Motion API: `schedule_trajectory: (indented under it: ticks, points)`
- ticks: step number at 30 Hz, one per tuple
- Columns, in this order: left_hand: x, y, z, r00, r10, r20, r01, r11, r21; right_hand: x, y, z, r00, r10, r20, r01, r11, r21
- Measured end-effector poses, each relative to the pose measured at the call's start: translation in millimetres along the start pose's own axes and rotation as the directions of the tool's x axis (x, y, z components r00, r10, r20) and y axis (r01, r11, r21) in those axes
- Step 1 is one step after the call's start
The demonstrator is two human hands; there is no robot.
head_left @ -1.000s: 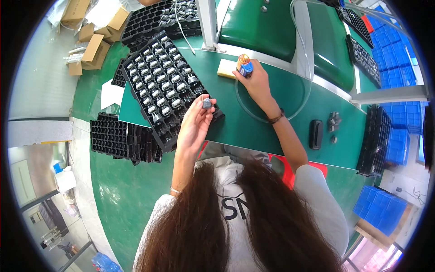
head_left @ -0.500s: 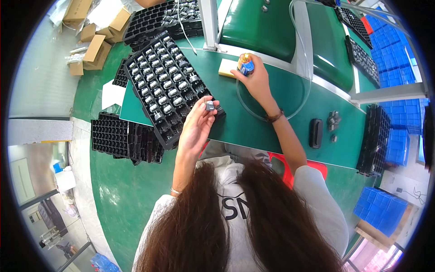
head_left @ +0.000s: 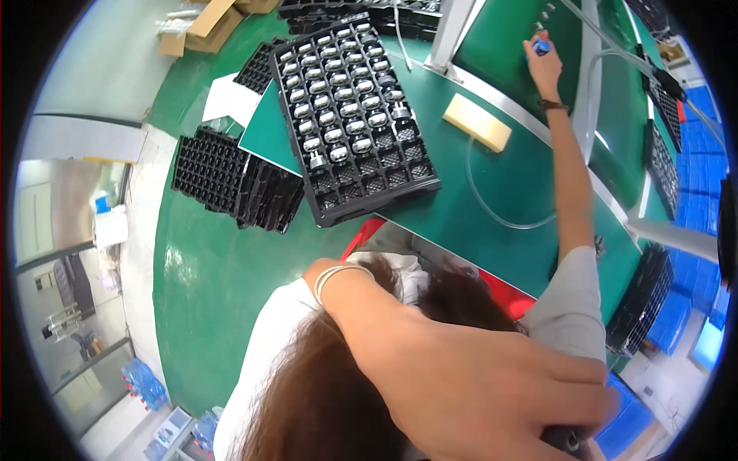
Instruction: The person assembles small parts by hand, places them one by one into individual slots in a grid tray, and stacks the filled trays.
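Note:
My right hand (head_left: 544, 71) reaches far out over the green conveyor belt (head_left: 492, 48), fingers closed on a small blue object (head_left: 541, 48) whose kind I cannot make out. Small metal parts (head_left: 547, 11) lie on the belt just beyond it. My left hand (head_left: 484, 376) is raised close to the camera, large at the bottom of the view. Its fingers curl around or against a dark thing (head_left: 567, 438) that is mostly hidden. On the table's left, a black compartment tray (head_left: 374, 192) holds rows of shiny metal parts (head_left: 326, 120); its near pockets show no parts.
A yellow block (head_left: 477, 123) lies on the green table (head_left: 500, 196), beside a clear hose (head_left: 492, 212). Stacks of black trays (head_left: 206, 170) stand left on the floor, with cardboard boxes (head_left: 209, 21) behind. A metal frame post (head_left: 452, 37) rises at the table's far edge. Blue crates (head_left: 696, 184) stand right.
My left hand has left the tray and risen toward the camera; its small grey part no longer shows. My right hand has moved from the yellow block out over the belt. The view has shifted.

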State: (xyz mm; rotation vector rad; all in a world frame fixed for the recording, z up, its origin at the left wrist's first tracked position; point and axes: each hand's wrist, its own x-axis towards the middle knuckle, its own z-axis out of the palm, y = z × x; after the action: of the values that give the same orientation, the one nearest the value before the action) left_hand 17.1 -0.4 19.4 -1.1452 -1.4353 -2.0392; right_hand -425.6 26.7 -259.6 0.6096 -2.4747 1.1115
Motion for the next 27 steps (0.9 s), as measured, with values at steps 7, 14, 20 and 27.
schedule_trajectory:
  ticks: [7,14,20,27]
  points:
    - [-3,-19,-12,0.997,0.042,-0.058,-0.035,0.993,0.109,15,35,16,0.994,0.105,0.033,-0.103,0.993,-0.057]
    - [-11,-30,-22,0.999,0.041,-0.032,-0.034,0.976,0.217,11,31,20,0.998,0.035,-0.056,-0.037,0.999,-0.038]
    - [-11,-38,-21,0.998,0.051,0.043,-0.06,0.967,0.247,22,32,13,0.999,-0.006,-0.045,0.0,0.992,-0.13]
    - [-52,-66,-41,0.735,-0.534,-0.417,0.463,0.846,-0.267,-13,-9,-26,0.929,-0.271,-0.251,0.289,0.956,0.04]
